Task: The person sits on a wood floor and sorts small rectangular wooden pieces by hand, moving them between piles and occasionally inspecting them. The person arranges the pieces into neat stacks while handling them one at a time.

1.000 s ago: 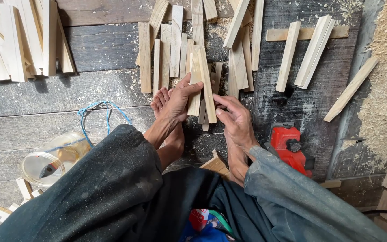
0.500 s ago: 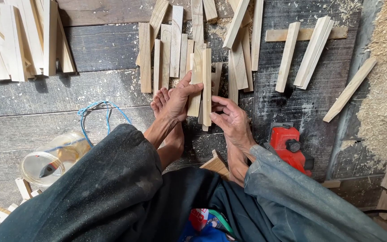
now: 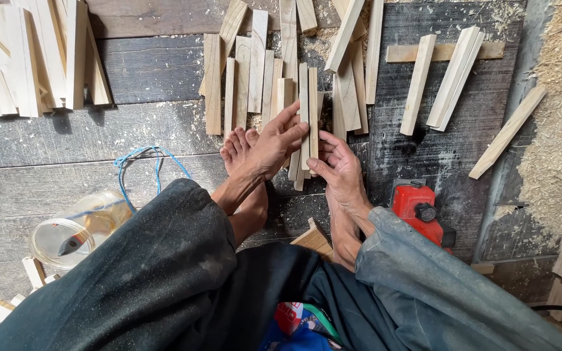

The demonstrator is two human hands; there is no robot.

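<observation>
Fingers [image 3: 292, 132] of the left hand [image 3: 273, 144] press flat against the left face of a small bundle of wooden slats [image 3: 306, 123], thumb tucked under, so the hand is closed on the bundle. From the other side, the right hand [image 3: 338, 168] pinches the same slats between thumb and curled fingertips. The bundle stands lengthwise on the dark plank floor [image 3: 53, 136], roughly at its middle, with its lower ends just beyond the toes of two bare feet [image 3: 240, 148].

At the floor's far left corner lies a loose heap of pale slats [image 3: 30, 55], overlapping at angles. Nearer the person on that side, a clear plastic jar [image 3: 76, 229] lies tipped over, with a few short wood offcuts [image 3: 34, 272] beside it. A loop of blue cord [image 3: 139, 162] rests between the jar and the feet. Dark trouser legs [image 3: 164, 273] fill the near edge.

Behind the held bundle, a row of slats [image 3: 248, 71] is laid side by side, running toward the far edge, with sawdust among them. To the right of the hands, several more slats [image 3: 453, 75] lie apart on a darker board, one of them crosswise. A red power tool [image 3: 416, 207] sits just beside the right forearm. Along the right edge, a drift of wood shavings [image 3: 561, 130] is piled up, with one slat leaning at its margin.
</observation>
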